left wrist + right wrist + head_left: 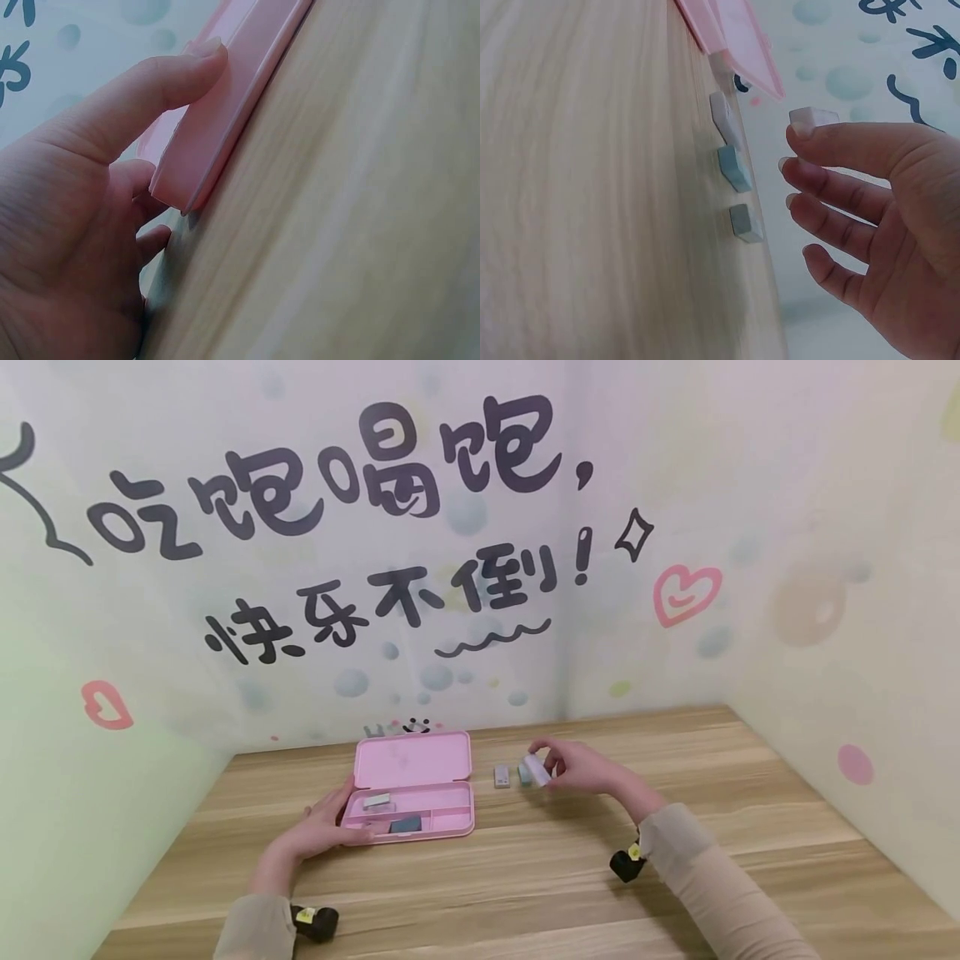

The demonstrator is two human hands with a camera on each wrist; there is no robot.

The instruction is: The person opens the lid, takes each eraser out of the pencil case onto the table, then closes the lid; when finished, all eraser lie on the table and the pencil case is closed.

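Note:
A pink pencil case (pixel 412 762) lies open on the table, its lid folded back against the wall side. My left hand (pixel 318 827) grips its left end; in the left wrist view the thumb (pixel 176 79) lies over the case's side (pixel 217 127) and the other fingers bend round the end. Inside the case are a pale eraser (pixel 377 800) and a dark teal eraser (pixel 406 825). My right hand (pixel 585 767) pinches a white eraser (pixel 812 117) above the table. Below it stand a whitish eraser (pixel 725 118), a blue-green one (pixel 734 169) and a grey-green one (pixel 745 223).
The wood-grain table (pixel 525 885) meets a printed wall (pixel 495 685) close behind the case lid. Another wall (pixel 840 693) rises along the right edge. A black wrist camera (pixel 318 925) sits on the left wrist, and another camera (pixel 626 865) on the right.

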